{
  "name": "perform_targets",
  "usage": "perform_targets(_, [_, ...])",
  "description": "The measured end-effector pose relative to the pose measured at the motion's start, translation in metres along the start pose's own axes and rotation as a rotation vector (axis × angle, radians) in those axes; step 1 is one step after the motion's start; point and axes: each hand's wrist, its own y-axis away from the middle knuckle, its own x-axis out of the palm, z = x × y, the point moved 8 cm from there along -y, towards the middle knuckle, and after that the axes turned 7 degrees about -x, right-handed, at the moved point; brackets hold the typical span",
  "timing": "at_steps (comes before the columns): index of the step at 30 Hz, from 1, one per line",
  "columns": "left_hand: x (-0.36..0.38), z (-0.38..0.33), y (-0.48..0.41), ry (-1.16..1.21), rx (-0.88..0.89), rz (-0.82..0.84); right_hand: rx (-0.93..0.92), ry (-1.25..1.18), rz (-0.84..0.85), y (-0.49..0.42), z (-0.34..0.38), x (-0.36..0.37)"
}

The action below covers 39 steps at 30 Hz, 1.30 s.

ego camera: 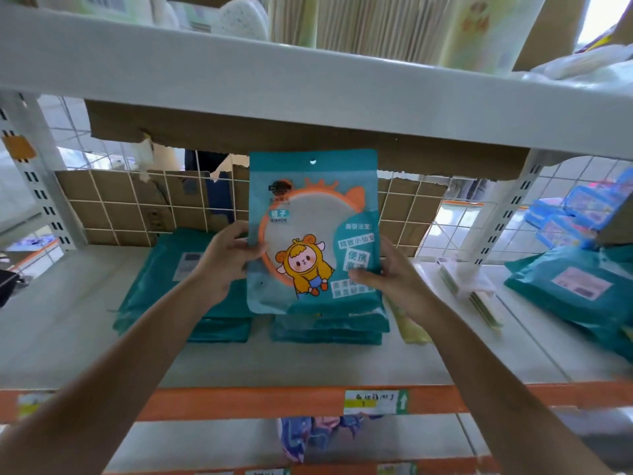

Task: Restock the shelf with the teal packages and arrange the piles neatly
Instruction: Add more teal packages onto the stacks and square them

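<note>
I hold one teal package (313, 200) upright in front of me, its printed face with a cartoon figure and an orange ring toward the camera. My left hand (224, 257) grips its left edge and my right hand (387, 272) grips its lower right edge. Below it on the white shelf (85, 337) lie two piles of teal packages: a left pile (171, 279) lying face down and a right pile (329, 330) mostly hidden behind the held package. More teal packages (575, 296) lie at the far right.
A white upper shelf board (308, 84) hangs close above the held package. A wire grid back (137, 207) with cardboard behind it closes the rear. Flat pale packs (472, 293) lie right of the piles. Blue boxes (579, 214) stand far right. The orange shelf edge (239, 402) carries a price label (375, 402).
</note>
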Motion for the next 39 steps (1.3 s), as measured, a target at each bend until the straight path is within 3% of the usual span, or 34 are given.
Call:
perform_targets(6, [0.01,0.032,-0.01,0.005,-0.189,0.005,0.205,-0.118,-0.018,0.019,-0.04,-0.003])
perform_targets(14, [0.025,0.038,-0.042,-0.124,-0.192,-0.031,0.415,-0.117,-0.182,0.039,-0.085,-0.014])
perform_targets(23, [0.04,0.064,-0.063,-0.083,-0.281,-0.121,0.361,0.205,-0.265,0.039,-0.104,-0.03])
perform_targets(31, [0.054,0.069,-0.064,-0.093,-0.297,-0.112,0.316,0.264,-0.336,0.039,-0.114,-0.036])
perform_targets(36, [0.06,0.068,-0.064,-0.119,-0.298,-0.092,0.296,0.332,-0.326,0.035,-0.114,-0.04])
perform_targets(39, [0.059,0.067,-0.066,-0.16,-0.303,-0.101,0.26,0.522,-0.281,0.032,-0.106,-0.042])
